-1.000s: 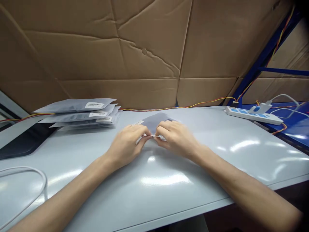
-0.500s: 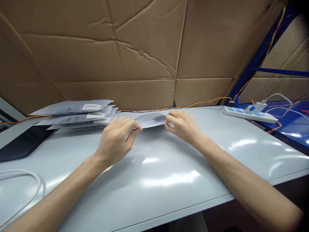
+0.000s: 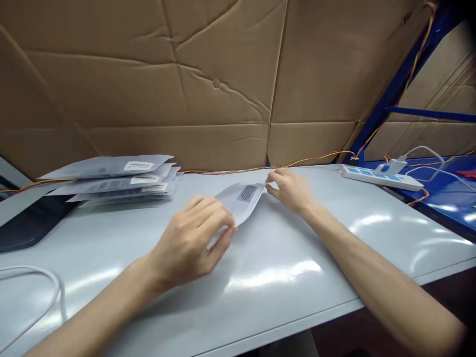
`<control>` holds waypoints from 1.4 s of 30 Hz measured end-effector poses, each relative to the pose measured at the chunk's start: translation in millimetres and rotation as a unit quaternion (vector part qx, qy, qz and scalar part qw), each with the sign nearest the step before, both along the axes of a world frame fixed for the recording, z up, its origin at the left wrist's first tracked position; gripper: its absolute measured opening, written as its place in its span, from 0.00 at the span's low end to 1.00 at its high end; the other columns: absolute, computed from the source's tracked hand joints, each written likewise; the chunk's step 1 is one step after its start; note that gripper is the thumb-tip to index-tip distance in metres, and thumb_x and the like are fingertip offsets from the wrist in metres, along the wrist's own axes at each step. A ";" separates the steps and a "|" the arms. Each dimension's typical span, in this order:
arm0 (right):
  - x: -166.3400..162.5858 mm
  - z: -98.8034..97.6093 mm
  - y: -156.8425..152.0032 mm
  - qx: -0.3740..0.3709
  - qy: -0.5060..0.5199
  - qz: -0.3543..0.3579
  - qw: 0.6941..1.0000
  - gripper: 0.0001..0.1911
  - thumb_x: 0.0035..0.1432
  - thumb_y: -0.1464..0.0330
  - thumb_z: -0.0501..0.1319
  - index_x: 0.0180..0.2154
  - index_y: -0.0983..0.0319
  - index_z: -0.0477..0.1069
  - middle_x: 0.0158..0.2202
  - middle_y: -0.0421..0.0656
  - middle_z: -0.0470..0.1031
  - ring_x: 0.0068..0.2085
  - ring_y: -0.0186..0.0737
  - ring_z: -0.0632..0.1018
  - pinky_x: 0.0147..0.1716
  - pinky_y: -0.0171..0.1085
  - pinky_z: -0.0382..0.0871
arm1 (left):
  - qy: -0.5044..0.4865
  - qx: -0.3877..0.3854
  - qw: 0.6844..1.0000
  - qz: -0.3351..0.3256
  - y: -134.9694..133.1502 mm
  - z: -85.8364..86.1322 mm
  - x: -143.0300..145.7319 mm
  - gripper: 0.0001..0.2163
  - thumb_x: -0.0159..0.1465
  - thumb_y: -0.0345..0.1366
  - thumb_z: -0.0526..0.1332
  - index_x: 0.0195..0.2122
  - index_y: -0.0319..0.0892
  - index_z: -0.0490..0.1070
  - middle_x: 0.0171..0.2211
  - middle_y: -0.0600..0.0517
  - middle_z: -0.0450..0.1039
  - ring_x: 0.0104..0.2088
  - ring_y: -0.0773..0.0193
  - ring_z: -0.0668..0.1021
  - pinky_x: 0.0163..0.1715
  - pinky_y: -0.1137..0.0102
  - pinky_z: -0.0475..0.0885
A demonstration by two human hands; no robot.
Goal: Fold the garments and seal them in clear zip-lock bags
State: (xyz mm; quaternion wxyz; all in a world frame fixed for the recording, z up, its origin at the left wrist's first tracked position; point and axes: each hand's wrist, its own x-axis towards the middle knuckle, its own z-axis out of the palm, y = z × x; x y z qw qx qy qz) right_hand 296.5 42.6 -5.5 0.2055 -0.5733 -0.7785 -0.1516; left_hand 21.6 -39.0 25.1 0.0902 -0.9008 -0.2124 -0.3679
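Bag (image 3: 240,210), part-hidden; print (image 3: 247,193) illegible | left hand (image 3: 194,235), right hand (image 3: 292,189): grip closed, pinching edges

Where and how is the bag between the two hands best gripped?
Probably with a thumb-and-finger pinch at its near corner, coming from the left, as the left hand does: the bag looks thin and flexible, and that corner points toward the person.

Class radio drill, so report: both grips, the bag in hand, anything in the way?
Left grip on near corner of grey bag, right grip on its right end. Printed patch showing. Bag stack left, power strip right, both apart from it.
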 end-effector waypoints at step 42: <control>-24.4 3.7 -23.2 -0.140 0.112 0.105 0.978 0.10 0.68 0.64 0.56 0.44 0.58 0.76 0.44 0.45 0.79 0.47 0.44 0.77 0.44 0.42 0.69 | 0.158 -0.334 0.868 0.331 53.8 -16.4 -54.9 0.17 0.66 0.46 0.51 0.33 0.46 0.78 0.37 0.45 0.80 0.41 0.49 0.80 0.37 0.62 0.72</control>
